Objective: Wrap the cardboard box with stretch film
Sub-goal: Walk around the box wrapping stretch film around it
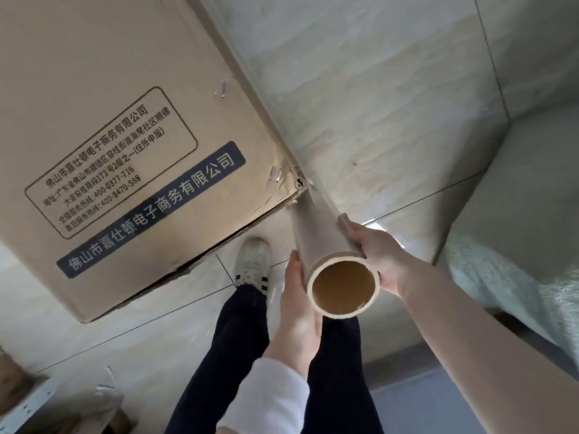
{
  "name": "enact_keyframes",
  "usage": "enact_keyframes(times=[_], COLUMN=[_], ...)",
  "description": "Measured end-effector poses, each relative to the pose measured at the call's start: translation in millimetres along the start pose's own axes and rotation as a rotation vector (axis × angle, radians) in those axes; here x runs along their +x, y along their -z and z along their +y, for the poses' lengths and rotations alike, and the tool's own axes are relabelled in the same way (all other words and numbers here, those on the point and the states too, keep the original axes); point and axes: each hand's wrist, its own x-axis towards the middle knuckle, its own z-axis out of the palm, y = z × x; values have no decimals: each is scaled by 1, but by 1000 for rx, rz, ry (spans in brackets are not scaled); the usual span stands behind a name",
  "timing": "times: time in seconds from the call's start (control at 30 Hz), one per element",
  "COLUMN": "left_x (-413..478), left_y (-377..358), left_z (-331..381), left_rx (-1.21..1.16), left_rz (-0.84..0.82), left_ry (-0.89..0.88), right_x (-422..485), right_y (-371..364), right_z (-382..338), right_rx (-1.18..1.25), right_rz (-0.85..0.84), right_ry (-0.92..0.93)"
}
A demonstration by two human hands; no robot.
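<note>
Inventory as I read it from the head view:

- Box: one, brown cardboard with a printed label. It stands on the tiled floor at upper left, and its near corner is crushed.
- Roll: one, stretch film on a cardboard core. It is held just beside the box's crushed corner, with the open core end facing me.
- Film: one clear sheet, running from the roll up along the box's right edge.
- Hands: two. The left hand lies flat along the roll's left side with its fingers straight, pressing it. The right hand grips the roll from the right, thumb on top.
- Shoe: one in clear view, white with dark stripes, near the box.
- Legs: two, in dark trousers.
</note>
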Motion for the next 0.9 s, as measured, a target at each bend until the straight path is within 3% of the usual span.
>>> enact_keyframes(times=[0.1, 0.27, 0.4, 0.53, 0.7, 0.9], left_x=[17, 29, 14, -11, -21, -3], left_y=[5, -3, 10, 36, 66, 103], left_z=[36, 65, 48, 30, 21, 11], left_rx=[418, 707, 439, 113, -36, -106], left_rz=[62, 40, -13, -124, -161, -100], left_ry=[12, 123, 152, 177, 233, 285], right_x=[4, 5, 2, -17, -23, -2], right_y=[-5, -19, -20, -35, -55, -83], right_z=[8, 35, 45, 48, 56, 68], right_rx=[34, 206, 379, 169, 13, 89], right_rz=[-25, 22, 123, 140, 192, 209], right_ry=[37, -14, -134, -127, -171, -207])
